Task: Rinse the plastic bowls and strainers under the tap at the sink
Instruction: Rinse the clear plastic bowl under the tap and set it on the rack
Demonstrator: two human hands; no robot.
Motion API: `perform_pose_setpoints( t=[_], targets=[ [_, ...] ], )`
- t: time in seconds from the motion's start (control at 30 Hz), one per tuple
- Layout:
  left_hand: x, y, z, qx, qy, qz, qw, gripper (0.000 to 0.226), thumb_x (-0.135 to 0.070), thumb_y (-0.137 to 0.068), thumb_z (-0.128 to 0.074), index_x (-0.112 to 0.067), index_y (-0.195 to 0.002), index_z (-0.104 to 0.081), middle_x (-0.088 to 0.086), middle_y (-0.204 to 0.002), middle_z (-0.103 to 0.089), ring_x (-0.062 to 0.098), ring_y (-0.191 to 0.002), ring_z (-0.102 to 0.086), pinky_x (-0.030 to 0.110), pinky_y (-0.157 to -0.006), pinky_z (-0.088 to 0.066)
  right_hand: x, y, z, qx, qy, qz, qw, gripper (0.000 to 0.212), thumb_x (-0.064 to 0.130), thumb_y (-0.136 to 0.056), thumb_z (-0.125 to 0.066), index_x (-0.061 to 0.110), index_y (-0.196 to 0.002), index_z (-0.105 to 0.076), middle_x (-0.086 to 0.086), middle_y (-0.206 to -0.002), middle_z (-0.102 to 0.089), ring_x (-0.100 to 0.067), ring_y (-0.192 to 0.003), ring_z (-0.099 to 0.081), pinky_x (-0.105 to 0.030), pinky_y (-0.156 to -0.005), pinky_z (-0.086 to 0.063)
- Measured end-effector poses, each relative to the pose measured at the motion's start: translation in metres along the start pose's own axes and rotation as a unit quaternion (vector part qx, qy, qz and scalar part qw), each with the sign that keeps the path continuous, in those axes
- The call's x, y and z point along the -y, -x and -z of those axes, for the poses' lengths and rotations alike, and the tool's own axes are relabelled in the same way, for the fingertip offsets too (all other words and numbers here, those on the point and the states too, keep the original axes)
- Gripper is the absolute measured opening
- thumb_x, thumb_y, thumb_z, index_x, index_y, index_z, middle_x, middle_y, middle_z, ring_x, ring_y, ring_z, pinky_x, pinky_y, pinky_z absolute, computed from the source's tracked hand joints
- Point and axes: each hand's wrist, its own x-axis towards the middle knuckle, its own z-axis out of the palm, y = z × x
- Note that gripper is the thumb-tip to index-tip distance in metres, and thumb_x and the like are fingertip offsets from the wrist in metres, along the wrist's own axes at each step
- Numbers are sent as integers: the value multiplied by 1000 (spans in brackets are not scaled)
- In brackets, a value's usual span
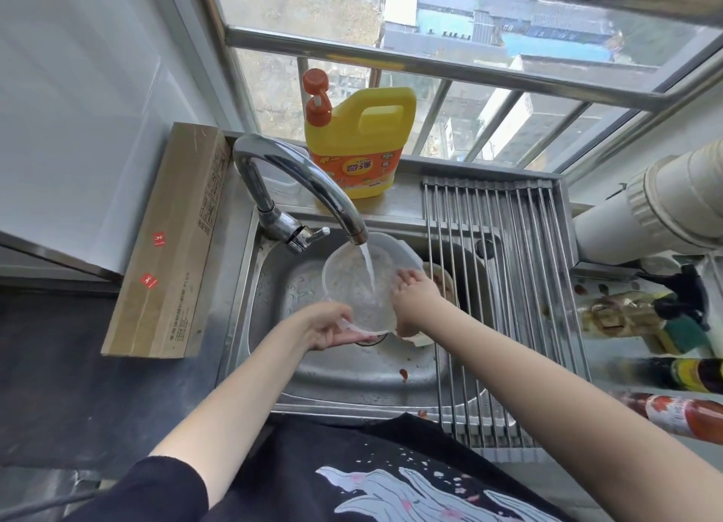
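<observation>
Your left hand pinches the near rim tab of the clear plastic bowl, fingers curled round it; your right hand cups the right rim, fingers wrapped over the edge. The bowl hangs above the sink basin, directly under the tap, with the stream striking its inside. The risk, as I judge it: wet, thin plastic could slip from that small left pinch, or the stream could rebound off the tilted wall and splash your shirt. The bowl's mouth faces up and toward you; its longer axis runs from near-left to far-right.
</observation>
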Motion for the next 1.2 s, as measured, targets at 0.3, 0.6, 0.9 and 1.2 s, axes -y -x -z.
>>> perform_pose_setpoints(
  t=[0.3,0.6,0.9,1.2],
  targets=[
    [0,13,4,46,-105,32,993,47,11,-90,-34,5,-136,-33,41,-103,-60,34,-67,-72,30,-63,-60,14,26,2,106,-452,211,860,84,44,-88,-61,29,-153,-10,6,-160,-9,-18,-146,-11,-41,-118,-6],
    [3,14,9,73,-87,86,990,46,5,-90,-33,9,-136,-30,43,-95,-62,31,-68,-73,23,-57,-59,16,16,15,42,-360,147,921,58,11,-94,-42,25,-149,-29,-2,-149,-40,-24,-132,-42,-34,-106,-32],
    [19,11,6,68,-7,91,993,46,-2,-96,-33,22,-135,-24,43,-91,-62,29,-65,-73,25,-49,-57,18,2,49,-23,-983,-127,128,42,18,-100,-39,11,-141,-37,-7,-124,-41,-25,-115,-47,-32,-96,-41],
    [19,24,-19,17,-68,0,998,42,-3,-100,-25,14,-138,-21,43,-106,-59,28,-49,-69,24,-42,-54,47,-5,96,-12,-942,-112,316,50,29,-100,-43,7,-144,-32,-10,-149,-34,-29,-137,-33,-40,-110,-27]
  ],
)
